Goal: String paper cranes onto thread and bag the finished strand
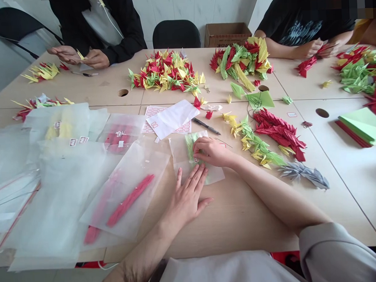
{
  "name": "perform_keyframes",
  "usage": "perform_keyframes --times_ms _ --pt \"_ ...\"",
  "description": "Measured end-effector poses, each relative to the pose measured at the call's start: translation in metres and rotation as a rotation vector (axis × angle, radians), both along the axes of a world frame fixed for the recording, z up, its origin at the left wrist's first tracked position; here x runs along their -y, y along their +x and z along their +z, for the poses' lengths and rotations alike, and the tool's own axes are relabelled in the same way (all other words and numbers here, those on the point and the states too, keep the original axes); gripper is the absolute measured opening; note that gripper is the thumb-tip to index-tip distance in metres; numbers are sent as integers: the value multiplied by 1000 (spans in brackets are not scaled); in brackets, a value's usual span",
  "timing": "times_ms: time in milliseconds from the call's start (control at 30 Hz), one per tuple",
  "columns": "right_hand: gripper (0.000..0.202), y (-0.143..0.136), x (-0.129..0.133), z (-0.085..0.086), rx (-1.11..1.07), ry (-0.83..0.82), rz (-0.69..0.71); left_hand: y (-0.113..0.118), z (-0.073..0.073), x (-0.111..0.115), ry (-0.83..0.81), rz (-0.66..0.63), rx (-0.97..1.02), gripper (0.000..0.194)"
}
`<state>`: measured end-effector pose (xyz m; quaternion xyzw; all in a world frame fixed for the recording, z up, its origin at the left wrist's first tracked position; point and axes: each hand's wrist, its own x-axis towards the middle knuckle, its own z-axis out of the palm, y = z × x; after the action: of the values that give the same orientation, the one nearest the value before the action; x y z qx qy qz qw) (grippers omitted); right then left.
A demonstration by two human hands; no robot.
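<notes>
In the head view, a small translucent bag (218,175) with green folded paper (190,146) inside lies on the table in front of me. My left hand (190,194) rests flat on its lower edge, fingers spread, holding nothing. Over the bag's middle, my right hand (211,151) has its fingers curled and pinched at a small printed sticker (196,160). The fingers partly cover the sticker and the green paper. Just behind the bag lie a white paper sheet (173,119), a red-printed sticker sheet (153,113) and a black pen (207,126).
Translucent bags (69,194) cover the left side, one with pink strips (131,200). Strings of red paper cranes (278,131) and a grey bundle (304,174) lie right. Crane piles (167,72) stand at the back. Two people (94,33) fold across the table.
</notes>
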<state>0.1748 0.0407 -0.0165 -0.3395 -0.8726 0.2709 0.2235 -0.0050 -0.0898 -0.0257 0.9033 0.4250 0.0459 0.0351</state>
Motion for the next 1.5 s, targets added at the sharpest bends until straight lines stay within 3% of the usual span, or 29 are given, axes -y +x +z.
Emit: perform_keyframes --times_ms 367,533,667,733,833,933,1000,1133,1300,1500 --pt "3 0 5 -10 37 46 -66 -1 -1 -3 -59 10 26 77" --pt "20 -2 4 -15 -21 7 -132 -1 -1 -4 -44 -3 56 82" --pt "13 2 0 -7 -138 -54 -181 -1 0 -4 -44 20 58 83" --pt "22 7 3 2 -133 20 -185 -1 1 -4 -44 21 54 83" --pt "27 18 17 13 56 211 -144 -2 1 -5 -38 6 62 81" --pt "31 22 37 14 228 300 -110 -1 -1 -5 -8 25 92 82" --pt "38 20 49 10 271 325 -84 0 -5 -4 35 105 129 88" --pt "53 9 63 -3 295 333 -15 3 -14 -3 72 256 178 97" --pt "74 3 69 -15 297 277 -8 1 -19 -4 26 270 172 99" --pt "87 5 71 -18 295 212 15 1 -15 -8 -18 296 131 108"
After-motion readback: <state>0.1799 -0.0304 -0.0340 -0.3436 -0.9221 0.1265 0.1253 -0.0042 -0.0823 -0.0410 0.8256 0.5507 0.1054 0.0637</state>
